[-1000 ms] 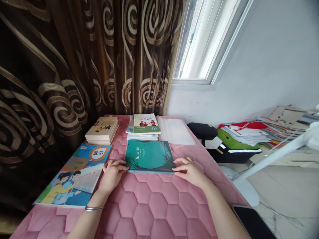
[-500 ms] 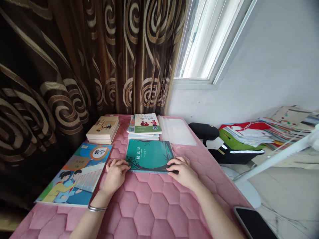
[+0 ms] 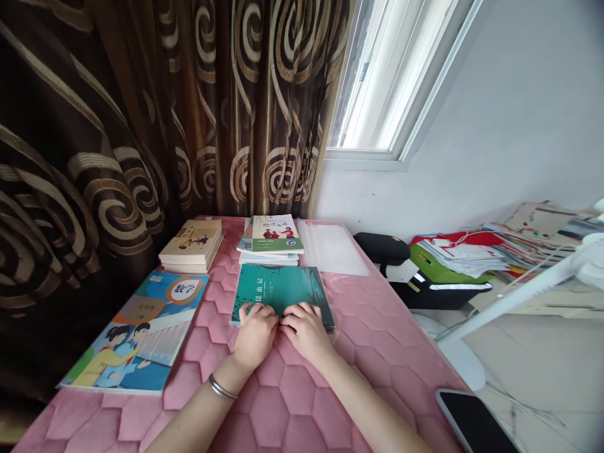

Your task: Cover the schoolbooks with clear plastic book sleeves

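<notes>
A green book in a clear plastic cover lies on the pink quilted surface. My left hand is at the middle of the book's near edge, its fingers curled over the cover. Beside it, almost touching, my right hand has its fingers bent over the same edge. Both hands are closed on that edge; the thumb tips are partly hidden. A silver bangle circles my left wrist. To the left lies a blue maths textbook, face up.
Behind the textbook is a stack of tan books. Another pile of books stands behind the green book, with clear plastic sheets at its right. A phone lies at the right edge. Beyond are a white lamp stand and piled papers.
Both hands have moved inward from the green book's two sides to the middle of its near edge. The book stays in nearly the same place; the view has shifted slightly.
</notes>
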{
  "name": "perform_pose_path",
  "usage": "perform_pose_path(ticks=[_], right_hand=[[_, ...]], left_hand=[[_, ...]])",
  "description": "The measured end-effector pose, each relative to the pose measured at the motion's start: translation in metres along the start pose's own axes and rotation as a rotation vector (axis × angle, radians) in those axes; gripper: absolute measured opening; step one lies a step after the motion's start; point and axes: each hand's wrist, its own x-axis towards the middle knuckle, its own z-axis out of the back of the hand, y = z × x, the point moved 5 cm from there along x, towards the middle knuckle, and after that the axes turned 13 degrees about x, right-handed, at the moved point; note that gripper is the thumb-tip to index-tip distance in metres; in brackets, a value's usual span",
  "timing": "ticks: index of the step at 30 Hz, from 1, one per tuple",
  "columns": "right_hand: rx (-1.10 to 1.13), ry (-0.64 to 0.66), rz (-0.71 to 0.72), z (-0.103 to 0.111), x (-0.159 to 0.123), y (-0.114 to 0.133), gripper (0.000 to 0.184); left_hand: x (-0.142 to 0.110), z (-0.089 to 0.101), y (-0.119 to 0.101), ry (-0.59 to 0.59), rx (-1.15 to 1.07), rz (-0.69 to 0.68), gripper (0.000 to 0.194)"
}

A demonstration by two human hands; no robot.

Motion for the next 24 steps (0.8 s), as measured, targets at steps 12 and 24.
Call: perform_pose_path(ticks=[12,24], right_hand=[[0.052,0.051,-0.149,0.045,-0.019,-0.058,0.013],[0.411,0.138,-0.221,0.063,-0.038,-0.11,0.016]], left_hand=[[-0.025,0.015,0.072,-0.026,0.015,0.154,0.015],[-0.033,0.013,0.105,0.026,-0.079,0.249,0.018]])
